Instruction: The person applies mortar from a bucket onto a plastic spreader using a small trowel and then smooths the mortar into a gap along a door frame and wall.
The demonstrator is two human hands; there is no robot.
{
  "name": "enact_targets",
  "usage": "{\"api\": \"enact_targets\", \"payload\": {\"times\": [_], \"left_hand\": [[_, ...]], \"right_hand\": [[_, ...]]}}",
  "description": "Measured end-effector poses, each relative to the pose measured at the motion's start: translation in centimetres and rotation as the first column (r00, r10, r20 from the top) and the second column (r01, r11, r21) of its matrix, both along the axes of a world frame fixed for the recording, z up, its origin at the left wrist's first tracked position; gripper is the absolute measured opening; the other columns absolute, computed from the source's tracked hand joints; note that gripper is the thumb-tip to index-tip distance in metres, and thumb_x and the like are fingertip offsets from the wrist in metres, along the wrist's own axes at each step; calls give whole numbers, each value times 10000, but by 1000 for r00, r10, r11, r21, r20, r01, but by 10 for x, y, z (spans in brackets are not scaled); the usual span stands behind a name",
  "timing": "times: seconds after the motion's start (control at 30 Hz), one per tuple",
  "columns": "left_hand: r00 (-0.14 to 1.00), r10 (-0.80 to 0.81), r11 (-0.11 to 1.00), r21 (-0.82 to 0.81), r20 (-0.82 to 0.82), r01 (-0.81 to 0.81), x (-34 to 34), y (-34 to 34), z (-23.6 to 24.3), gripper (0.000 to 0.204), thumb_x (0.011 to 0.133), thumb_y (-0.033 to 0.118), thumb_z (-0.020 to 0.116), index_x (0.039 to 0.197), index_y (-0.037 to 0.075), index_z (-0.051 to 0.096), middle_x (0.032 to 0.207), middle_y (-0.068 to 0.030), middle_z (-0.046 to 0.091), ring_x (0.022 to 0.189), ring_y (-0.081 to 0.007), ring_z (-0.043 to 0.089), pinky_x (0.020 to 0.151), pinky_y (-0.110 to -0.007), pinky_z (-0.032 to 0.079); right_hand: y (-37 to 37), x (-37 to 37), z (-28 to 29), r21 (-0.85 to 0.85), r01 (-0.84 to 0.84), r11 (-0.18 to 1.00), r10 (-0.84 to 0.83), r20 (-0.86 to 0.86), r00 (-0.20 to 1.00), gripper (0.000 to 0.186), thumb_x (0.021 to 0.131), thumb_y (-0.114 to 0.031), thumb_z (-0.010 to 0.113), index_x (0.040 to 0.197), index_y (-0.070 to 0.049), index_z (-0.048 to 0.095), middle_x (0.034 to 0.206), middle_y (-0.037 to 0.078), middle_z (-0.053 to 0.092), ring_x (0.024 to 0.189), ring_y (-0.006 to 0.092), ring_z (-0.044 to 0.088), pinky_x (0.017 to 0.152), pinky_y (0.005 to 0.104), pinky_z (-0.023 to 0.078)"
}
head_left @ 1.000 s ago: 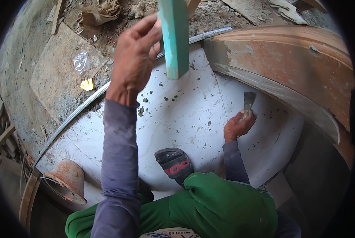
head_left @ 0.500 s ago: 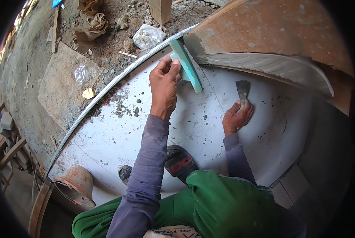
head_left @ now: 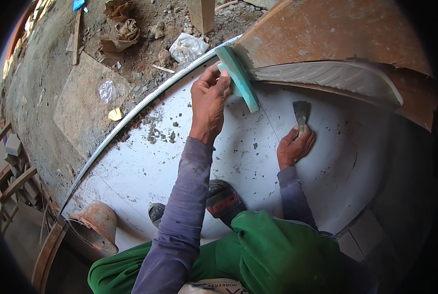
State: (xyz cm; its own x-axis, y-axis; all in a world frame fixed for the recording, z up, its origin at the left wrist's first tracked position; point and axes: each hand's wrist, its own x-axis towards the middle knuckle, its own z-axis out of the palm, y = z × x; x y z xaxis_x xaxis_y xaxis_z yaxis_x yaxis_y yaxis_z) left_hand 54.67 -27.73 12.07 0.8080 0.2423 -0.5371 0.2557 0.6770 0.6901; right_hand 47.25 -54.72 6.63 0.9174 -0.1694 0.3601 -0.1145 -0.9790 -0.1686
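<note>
Left hand [head_left: 209, 100]: gripping the green float [head_left: 239, 81] just past 12 o'clock, beside the board [head_left: 331, 36]
Right hand [head_left: 296, 146]: closed round the scraper [head_left: 301, 110] at 2 o'clock
Bucket [head_left: 100, 219]: dirty orange, at 8 o'clock

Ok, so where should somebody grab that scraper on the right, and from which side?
Best by the scraper's narrow handle, probably from the person's side, where the right grip holds it: the handle end points back toward the person, while the flat blade flares wider and points away.
</note>
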Motion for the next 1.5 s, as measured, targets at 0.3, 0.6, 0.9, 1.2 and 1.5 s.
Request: {"api": "enact_targets", "payload": {"times": [0.3,0.6,0.9,1.2,1.5], "left_hand": [[997,-1,1000,-22,-79,-1,-19,8,-6,335,1042,55,603,1367,-23,619,1268,-79,700,1145,-174,679,1045,-378,534],[990,-96,995,32,-107,100,3,3,-5,352,1034,47,598,1375,-39,610,1270,-104,699,1157,-191,678,1067,-387,535],[998,26,941,-338,58,-4,-69,20,2,494,1006,6,571,1493,-46,514,1304,-135,704,1102,-193,735,981,-361,624],[986,154,939,-320,62,-126,-114,60,-6,578,982,-3,578,1549,31,474,1346,-139,694,1129,-220,734,983,-386,625],[984,113,983,-162,139,-90,-134,60,4,406,1048,27,594,1454,27,575,1326,-88,699,1130,-162,710,963,-314,614]], "right_hand": [[-1,-1,0,3,1,1000,-1,2,1000,250,1024,-199,611,1138,23,614,1091,214,605,1043,441,577,939,538,462],[-1,-2,1,-4,-5,1000,5,0,1000,257,1025,-204,608,1141,24,616,1101,216,610,1052,441,579,947,537,464],[-1,-3,1,-21,-6,1000,6,-12,1000,269,1028,-209,597,1154,28,615,1107,209,605,1050,429,582,927,539,462],[66,-31,48,459,-364,810,433,-52,900,349,1028,-75,609,1342,71,647,1021,180,625,877,321,636,770,415,525],[145,-42,95,676,-501,540,726,-73,684,416,934,57,657,1347,41,698,848,111,571,675,221,565,606,362,464]]}}
